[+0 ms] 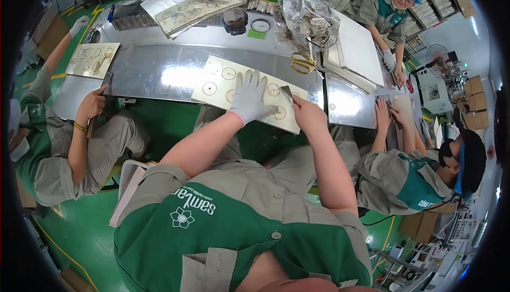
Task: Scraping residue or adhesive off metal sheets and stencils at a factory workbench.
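Note:
A cream-coloured flat sheet [222,86] with printed circles lies at an angle on the metal table, its near edge sticking out past the table's front. My left hand [248,98], in a white glove, presses flat on the middle of it with fingers spread, covering some of the circles. In my bare right hand [311,116] is a scraper [287,93] with a flat metal blade, gripped near the sheet's right end. The blade tip is over the sheet beside a circle; whether it touches cannot be made out. My fingers hide the scraper's handle.
Gold-handled scissors [303,63] lie beyond the sheet on the metal table [143,71]. Behind them sit a clear plastic bag [308,16] of scraps and a stack of white panels [361,48]. Co-workers with similar sheets and blades sit left, right and across.

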